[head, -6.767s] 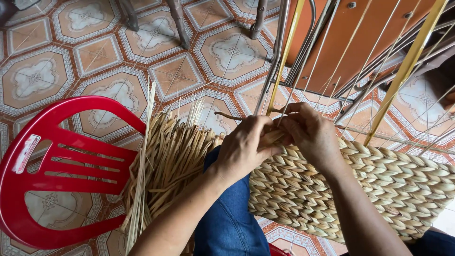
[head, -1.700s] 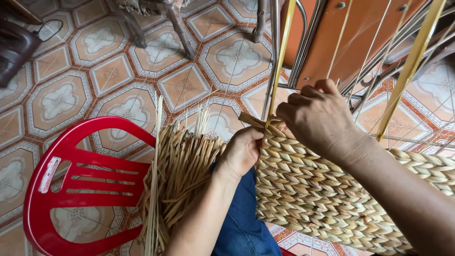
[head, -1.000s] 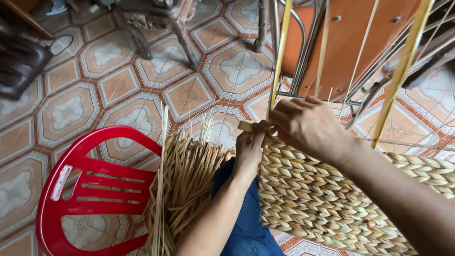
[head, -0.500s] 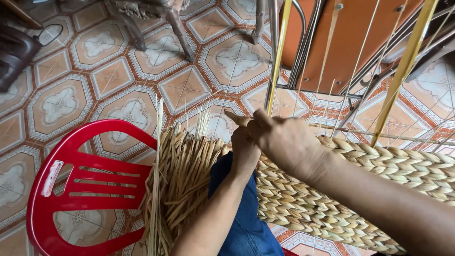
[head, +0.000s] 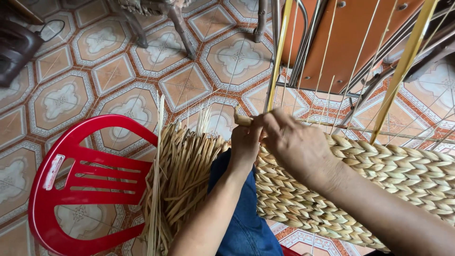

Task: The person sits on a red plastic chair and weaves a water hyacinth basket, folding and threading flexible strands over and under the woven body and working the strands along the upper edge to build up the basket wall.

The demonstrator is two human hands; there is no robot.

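A woven straw panel [head: 379, 175] of thick braided rows stretches across a frame with yellow rods [head: 277, 57] and thin upright strings. My left hand [head: 245, 142] and my right hand [head: 296, 142] meet at the panel's upper left corner, both pinching a twisted straw strand [head: 241, 119] beside the left yellow rod. A bundle of loose dry straw [head: 182, 175] lies across my lap to the left, over my blue trouser leg [head: 241, 218].
A red plastic chair [head: 78, 185] lies at the lower left on the patterned tile floor [head: 118, 71]. An orange board with metal legs [head: 350, 42] stands behind the frame. Dark furniture legs [head: 180, 23] are at the top.
My right hand has come down from the frame's left rod to the panel's corner and joined my left hand on the strand. The view has shifted slightly.
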